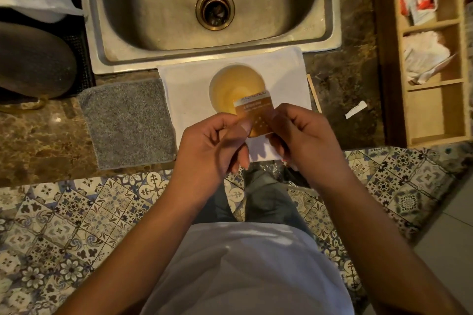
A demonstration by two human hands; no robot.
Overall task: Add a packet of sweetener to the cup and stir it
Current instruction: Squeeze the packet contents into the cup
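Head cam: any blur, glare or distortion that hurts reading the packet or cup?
Head view: warm, dim light; the brown sweetener packet is motion-blurred, its print unreadable, and both hands' fingers are soft. The white cup of amber liquid is fairly sharp, with no strong glare. Wide-angle bending shows at the steel sink and the wooden compartment organiser edges.
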